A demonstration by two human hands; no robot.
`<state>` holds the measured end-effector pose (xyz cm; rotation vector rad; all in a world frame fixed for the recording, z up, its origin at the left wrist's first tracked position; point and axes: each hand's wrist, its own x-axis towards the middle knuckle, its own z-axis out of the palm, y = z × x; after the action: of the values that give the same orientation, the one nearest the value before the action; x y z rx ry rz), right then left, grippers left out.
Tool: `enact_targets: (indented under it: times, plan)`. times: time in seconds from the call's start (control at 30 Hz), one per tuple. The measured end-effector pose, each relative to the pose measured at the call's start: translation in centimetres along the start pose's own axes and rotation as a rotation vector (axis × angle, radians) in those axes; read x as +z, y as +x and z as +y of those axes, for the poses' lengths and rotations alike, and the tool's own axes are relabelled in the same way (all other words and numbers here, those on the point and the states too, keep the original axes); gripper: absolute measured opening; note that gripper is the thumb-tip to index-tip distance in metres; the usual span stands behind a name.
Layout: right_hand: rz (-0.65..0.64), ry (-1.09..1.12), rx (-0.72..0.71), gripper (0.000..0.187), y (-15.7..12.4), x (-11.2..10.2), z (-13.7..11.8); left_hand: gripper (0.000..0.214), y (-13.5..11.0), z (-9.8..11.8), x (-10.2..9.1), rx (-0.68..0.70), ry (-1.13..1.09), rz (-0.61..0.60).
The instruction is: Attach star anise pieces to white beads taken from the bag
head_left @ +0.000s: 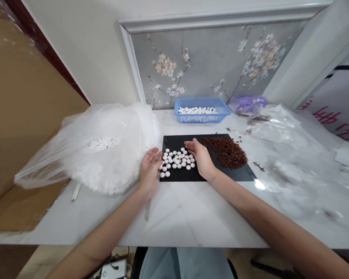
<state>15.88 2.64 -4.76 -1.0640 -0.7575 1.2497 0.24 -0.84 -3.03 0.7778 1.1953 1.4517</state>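
Many small round white pieces lie scattered on the left half of a black mat. My left hand is at the mat's left edge, its fingers stretched out beside the outermost white pieces. On the other side of them, my right hand stands on edge with fingers extended, its palm facing the pieces. Neither hand grips anything. A heap of small reddish-brown pieces covers the mat's right part, just beyond my right hand.
A large translucent bag of white pieces fills the left side. A blue basket holding white pieces stands by the wall. A purple packet and clear plastic sheeting lie at right. A cardboard box stands far left.
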Motion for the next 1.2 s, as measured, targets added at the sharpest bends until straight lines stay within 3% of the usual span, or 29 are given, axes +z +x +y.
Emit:
enact_targets:
  times: [0.3,0.5,0.7,0.8,1.1,1.2]
  plan:
    - [-0.001,-0.014,-0.002,0.034,0.01,0.04,-0.2,0.031,0.34,-0.08,-0.06,-0.043,0.005,0.044]
    - [-0.001,-0.001,-0.006,0.033,0.11,-0.14,-0.07,0.011,0.24,0.63,0.08,-0.033,-0.064,0.049]
    - [0.005,0.008,0.004,0.032,0.13,-0.15,-0.12,0.037,-0.03,0.53,-0.11,-0.051,0.051,-0.005]
    - [0.004,0.006,0.008,0.032,0.08,-0.14,-0.19,0.034,-0.02,0.33,-0.16,-0.056,0.159,-0.015]
    - [-0.003,0.004,0.005,0.03,0.14,-0.26,-0.15,0.033,-0.15,0.61,-0.01,-0.072,0.203,-0.02]
    - [-0.006,0.003,0.004,0.03,0.15,-0.27,-0.14,0.032,-0.33,0.49,-0.14,-0.01,0.299,-0.037]
